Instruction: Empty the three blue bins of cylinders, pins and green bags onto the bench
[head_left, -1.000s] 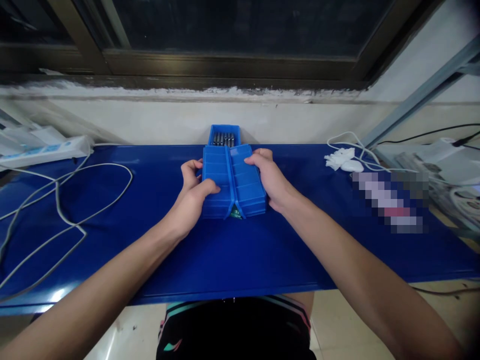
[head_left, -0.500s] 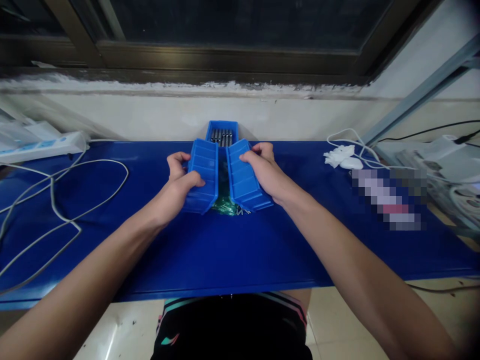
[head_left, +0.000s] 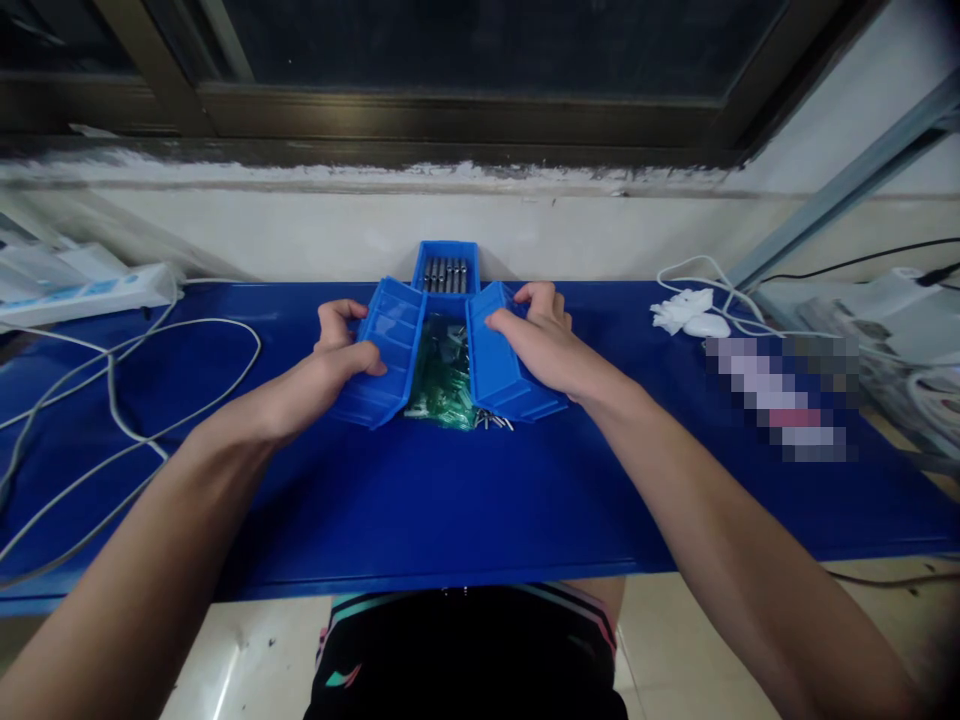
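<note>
Two blue bins are held tilted, one in each hand. My left hand [head_left: 341, 345] grips the left blue bin [head_left: 392, 345], thumb on its near wall. The right blue bin [head_left: 499, 350] is in my right hand [head_left: 544, 335], fingers wrapped over its outer edge. Between the two bins lies a green plastic bag [head_left: 444, 385] with dark items on it, too small to name. Several small metal pins [head_left: 495, 421] lie on the table beside the bag. Behind, a third blue bin [head_left: 445, 249] holds several metal cylinders [head_left: 445, 274].
Looped white cables [head_left: 161, 440] and a power strip [head_left: 97, 295] are at the left of the blue table [head_left: 450, 500]. Crumpled tissue [head_left: 681, 310], a white rounded object [head_left: 706, 326] and a blurred-out item [head_left: 776, 400] lie at the right. A wall stands behind.
Both hands have moved apart, each with its blue bin, so the gap between the bins is wider. More of the green bag and the metal pins now shows.
</note>
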